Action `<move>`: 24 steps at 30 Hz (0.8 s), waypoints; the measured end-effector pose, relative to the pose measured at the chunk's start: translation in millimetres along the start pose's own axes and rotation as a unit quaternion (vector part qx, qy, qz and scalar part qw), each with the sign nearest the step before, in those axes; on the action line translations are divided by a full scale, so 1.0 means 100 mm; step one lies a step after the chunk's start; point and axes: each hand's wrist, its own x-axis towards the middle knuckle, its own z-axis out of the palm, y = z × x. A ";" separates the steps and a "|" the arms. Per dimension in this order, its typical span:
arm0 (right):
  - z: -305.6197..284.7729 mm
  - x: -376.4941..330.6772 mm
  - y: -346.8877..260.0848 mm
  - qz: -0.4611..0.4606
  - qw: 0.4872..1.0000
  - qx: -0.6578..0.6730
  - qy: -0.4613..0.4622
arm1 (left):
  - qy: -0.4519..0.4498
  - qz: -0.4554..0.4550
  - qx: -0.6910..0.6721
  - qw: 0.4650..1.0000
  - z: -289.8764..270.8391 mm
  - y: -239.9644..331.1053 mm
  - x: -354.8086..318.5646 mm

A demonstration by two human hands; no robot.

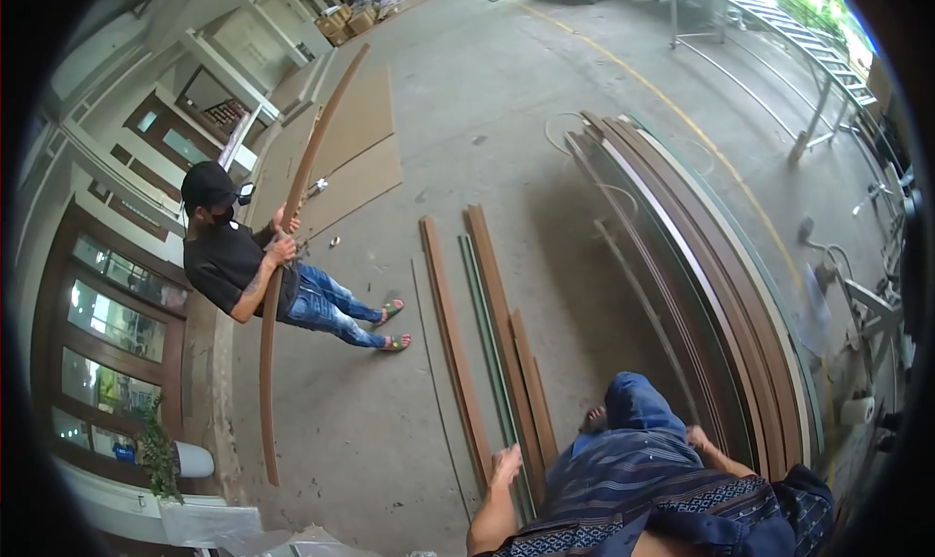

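Note:
My left hand (505,465) hangs low above the long brown profiles (453,348) on the floor, fingers loosely stretched and holding nothing that I can see. Beside those profiles lie a thin green strip (484,323) and a longer brown profile (495,294) with a shorter piece against it. My right hand (697,438) is next to my bent knee, close to a big stack of long brown, white and green profiles (726,265); its fingers are too small and partly hidden to read. On the left, a co-worker (239,250) grips a long brown strip (270,362) with both hands.
Flat brown cardboard sheets (351,167) lie behind the co-worker. A metal roller conveyor (779,26) stands at the far right, with metal equipment (867,309) nearer on that side. Cardboard boxes (348,19) are piled far back. A potted plant (161,450) stands by the glazed brown doors.

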 end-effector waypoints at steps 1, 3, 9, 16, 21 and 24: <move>0.04 0.18 0.06 -0.021 0.999 -0.024 -0.002 | -0.003 0.018 -0.012 1.000 0.04 0.34 0.18; 0.05 0.52 0.14 -0.061 0.995 -0.073 -0.010 | -0.017 0.077 -0.037 0.996 0.15 1.09 0.33; -0.18 1.74 -0.10 -0.172 0.961 -0.216 -0.008 | -0.042 0.131 -0.009 0.990 0.28 2.36 0.86; -1.92 4.54 -1.34 0.186 0.978 0.059 0.069 | -0.051 0.072 -0.011 0.996 -0.03 3.41 1.41; -3.26 6.15 -2.96 0.032 0.976 0.186 0.108 | -0.041 0.063 -0.086 0.993 -0.50 3.92 2.10; -3.44 6.77 -3.15 -0.021 0.964 0.193 0.179 | -0.103 0.057 -0.052 0.992 -0.73 4.56 2.85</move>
